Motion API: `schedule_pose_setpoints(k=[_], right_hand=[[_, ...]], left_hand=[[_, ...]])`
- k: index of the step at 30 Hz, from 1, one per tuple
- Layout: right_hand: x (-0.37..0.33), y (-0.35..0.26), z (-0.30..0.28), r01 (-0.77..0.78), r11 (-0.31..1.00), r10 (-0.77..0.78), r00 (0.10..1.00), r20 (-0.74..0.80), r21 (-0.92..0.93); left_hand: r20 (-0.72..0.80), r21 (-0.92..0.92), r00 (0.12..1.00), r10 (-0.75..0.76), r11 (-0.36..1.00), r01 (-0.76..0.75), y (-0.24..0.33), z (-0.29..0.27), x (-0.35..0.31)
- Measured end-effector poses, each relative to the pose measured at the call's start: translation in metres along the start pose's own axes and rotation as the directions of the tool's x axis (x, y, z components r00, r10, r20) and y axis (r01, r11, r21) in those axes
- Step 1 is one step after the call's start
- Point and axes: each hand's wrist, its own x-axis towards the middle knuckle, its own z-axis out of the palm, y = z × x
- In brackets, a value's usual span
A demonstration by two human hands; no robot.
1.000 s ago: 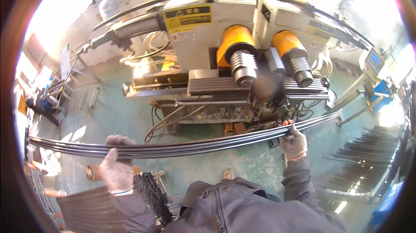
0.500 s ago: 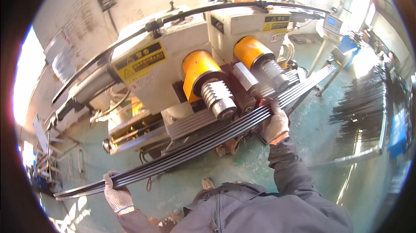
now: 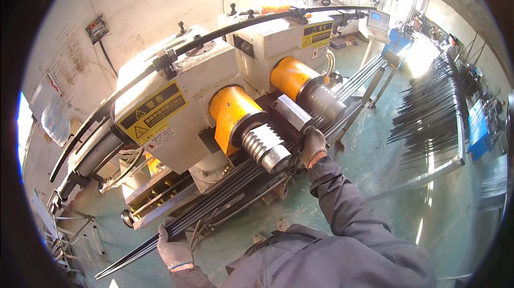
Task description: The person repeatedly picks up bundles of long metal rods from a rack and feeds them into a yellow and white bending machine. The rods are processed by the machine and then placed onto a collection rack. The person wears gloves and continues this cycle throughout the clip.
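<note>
A bundle of several long, thin metal bars (image 3: 225, 190) lies slanted across the front of the machine, passing below its ridged metal rollers. My left hand (image 3: 174, 249), in a pale knitted glove, is closed around the bars near their lower left end. That end sticks out past the hand. Close under the hexagonal metal block (image 3: 293, 111), my gloved right hand (image 3: 314, 148) is closed on the bars; its fingertips are partly hidden. The front ridged roller (image 3: 265, 146) sits on an orange housing (image 3: 233, 107), just above the bundle and between my hands.
A second orange housing (image 3: 292, 75) with a ridged roller stands farther right. A control box with a screen (image 3: 377, 20) is at the back right. Many dark bars (image 3: 428, 111) are stacked on a rack to the right. Metal frames (image 3: 69, 229) stand at far left.
Both hands have brought the bars inward, closer to the machine and under the rollers. The left end has shifted right and lower in the view. The whole view has turned somewhat.
</note>
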Motion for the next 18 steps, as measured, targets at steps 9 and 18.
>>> schedule_pose_setpoints(k=[9, 18], right_hand=[[-0.037, -0.018, 0.029, -0.222, 0.969, 0.245, 0.92, -0.307, 0.108], [-0.023, 0.004, 0.012, -0.306, 0.931, 0.242, 0.925, -0.292, -0.197]], left_hand=[[0.053, 0.128, 0.987, 0.15, 0.979, -0.156, 0.055, -0.029, 0.034], [0.083, 0.061, 0.996, -0.036, 0.998, 0.031, -0.058, 0.036, 0.007]])
